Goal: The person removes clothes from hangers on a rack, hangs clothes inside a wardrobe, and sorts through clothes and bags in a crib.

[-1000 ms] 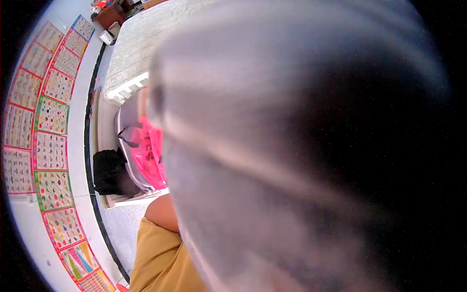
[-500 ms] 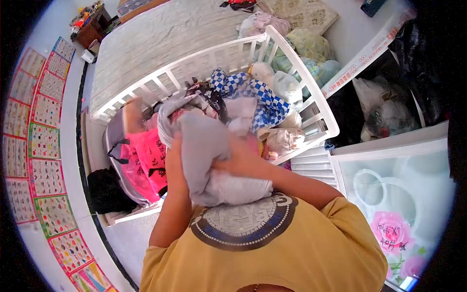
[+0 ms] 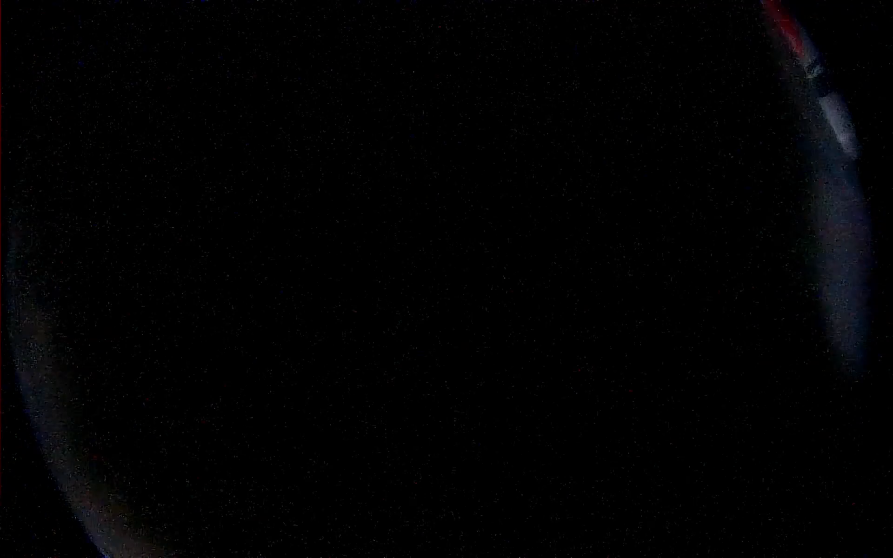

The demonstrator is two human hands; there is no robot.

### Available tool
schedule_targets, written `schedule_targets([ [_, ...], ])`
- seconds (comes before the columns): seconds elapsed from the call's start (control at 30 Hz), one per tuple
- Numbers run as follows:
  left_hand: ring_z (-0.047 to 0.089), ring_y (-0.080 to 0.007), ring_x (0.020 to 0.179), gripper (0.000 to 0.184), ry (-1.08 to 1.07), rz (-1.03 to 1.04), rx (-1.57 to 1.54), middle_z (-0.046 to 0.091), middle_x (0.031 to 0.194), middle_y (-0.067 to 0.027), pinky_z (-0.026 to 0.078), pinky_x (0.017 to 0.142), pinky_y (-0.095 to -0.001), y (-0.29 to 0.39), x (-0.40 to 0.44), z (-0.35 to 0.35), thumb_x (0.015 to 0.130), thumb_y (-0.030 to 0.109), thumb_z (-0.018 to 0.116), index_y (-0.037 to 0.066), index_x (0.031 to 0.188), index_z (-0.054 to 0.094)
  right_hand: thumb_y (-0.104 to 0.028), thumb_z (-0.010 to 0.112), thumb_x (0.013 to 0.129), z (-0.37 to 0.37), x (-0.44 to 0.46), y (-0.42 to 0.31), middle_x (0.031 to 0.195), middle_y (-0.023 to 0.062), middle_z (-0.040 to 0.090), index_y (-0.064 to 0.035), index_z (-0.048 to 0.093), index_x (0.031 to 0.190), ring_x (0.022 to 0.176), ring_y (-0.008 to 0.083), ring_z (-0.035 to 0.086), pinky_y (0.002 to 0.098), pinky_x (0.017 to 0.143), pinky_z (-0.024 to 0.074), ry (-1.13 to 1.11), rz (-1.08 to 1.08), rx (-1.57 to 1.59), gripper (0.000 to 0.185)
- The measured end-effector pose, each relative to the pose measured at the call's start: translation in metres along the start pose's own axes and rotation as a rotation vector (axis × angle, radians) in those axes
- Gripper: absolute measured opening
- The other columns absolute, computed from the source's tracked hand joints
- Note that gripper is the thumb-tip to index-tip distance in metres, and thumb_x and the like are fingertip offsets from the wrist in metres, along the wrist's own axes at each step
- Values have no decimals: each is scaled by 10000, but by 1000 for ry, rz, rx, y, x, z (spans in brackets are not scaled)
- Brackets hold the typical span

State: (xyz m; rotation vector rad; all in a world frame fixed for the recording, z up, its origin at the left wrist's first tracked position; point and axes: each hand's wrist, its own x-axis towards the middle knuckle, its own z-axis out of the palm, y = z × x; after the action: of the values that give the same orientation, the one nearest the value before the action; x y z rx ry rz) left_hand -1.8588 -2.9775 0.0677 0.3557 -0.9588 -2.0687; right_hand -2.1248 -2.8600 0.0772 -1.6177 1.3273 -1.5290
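Almost the whole head view is black at this moment. Neither my left hand nor my right hand shows, and whatever they hold or touch is hidden. The grey cloth, the white crib and the clothes seen half a second ago cannot be made out in the dark.
Along the right rim runs a thin, dim bluish strip (image 3: pixel 843 260), with a small pale patch (image 3: pixel 838 124) and a red patch (image 3: pixel 783 26) above it. A faint brownish-grey band (image 3: pixel 46 409) curves along the lower left rim. I cannot tell what these are.
The view has gone from a lit room to nearly full black. Half a second ago both my hands were on a grey cloth in front of the crib; now they are out of sight.
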Motion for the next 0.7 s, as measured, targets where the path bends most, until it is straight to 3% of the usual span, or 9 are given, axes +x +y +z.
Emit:
schedule_targets([
  [0.23, 619, -273, 1247, 581, 117, 165, 319, 630, 1373, -173, 469, 1078, -387, 28, 46, -29, 1010, 307, 637, -70, 1437, 522, -354, 778, 819, -40, -5, 60, 1239, 199, 688, -12, 590, 1337, 1150, 348, 665, 427, 998, 527, 253, 197, 102, 648],
  [0.3, 611, -278, 1265, 591, 149, 128, 605, 624, 1385, -177, 458, 1097, -389, 29, 70, -68, 1004, 301, 649, -75, 1441, 518, -337, 767, 834, -52, -5, 79, 1238, 193, 691, -8, 597, 1329, 1143, 340, 670, 425, 994, 531, 294, 253, 100, 619],
  [0.43, 531, -348, 1364, 880, 124, -114, 1286, 555, 1455, -247, 410, 1146, -425, -44, 70, -212, 867, 378, 809, -78, 1509, 416, -305, 745, 863, -60, -5, 109, 1235, 182, 698, 0, 612, 1314, 1131, 323, 679, 421, 986, 540, 281, 340, 78, 561],
  [0.47, 511, -365, 1388, 958, 175, -158, 1430, 538, 1473, -264, 398, 1159, -434, -69, 63, -238, 833, 397, 849, -79, 1526, 391, -297, 739, 870, -58, -5, 113, 1234, 179, 699, 3, 616, 1311, 1127, 319, 681, 420, 984, 542, 255, 357, 69, 547],
  [0.53, 568, -414, 1316, 912, 382, -295, 1646, 601, 1373, -296, 447, 1099, -458, -102, 56, -247, 855, 379, 817, -40, 1534, 375, -280, 729, 884, -49, -1, 120, 1233, 173, 702, 7, 623, 1303, 1121, 310, 685, 417, 980, 546, 164, 403, 33, 519],
  [0.63, 644, -449, 1167, 807, 476, -418, 1566, 665, 1238, -304, 500, 997, -491, -127, 61, -257, 879, 340, 774, -1, 1511, 406, -256, 712, 906, -14, 7, 141, 1231, 165, 707, 13, 634, 1292, 1111, 298, 692, 414, 974, 553, -99, 489, -88, 477],
  [0.67, 677, -469, 1012, 696, 459, -390, 1558, 696, 1117, -295, 531, 902, -504, -129, 64, -246, 911, 311, 717, 35, 1483, 433, -248, 707, 913, 0, 8, 153, 1231, 162, 708, 15, 638, 1288, 1108, 294, 694, 413, 972, 555, -197, 513, -144, 463],
  [0.7, 678, -436, 996, 641, 438, -353, 1557, 702, 1105, -271, 533, 892, -485, -130, 67, -235, 923, 296, 702, 33, 1456, 461, -240, 701, 921, 16, 8, 169, 1230, 159, 710, 17, 642, 1285, 1105, 289, 696, 412, 971, 557, -299, 532, -201, 449],
])
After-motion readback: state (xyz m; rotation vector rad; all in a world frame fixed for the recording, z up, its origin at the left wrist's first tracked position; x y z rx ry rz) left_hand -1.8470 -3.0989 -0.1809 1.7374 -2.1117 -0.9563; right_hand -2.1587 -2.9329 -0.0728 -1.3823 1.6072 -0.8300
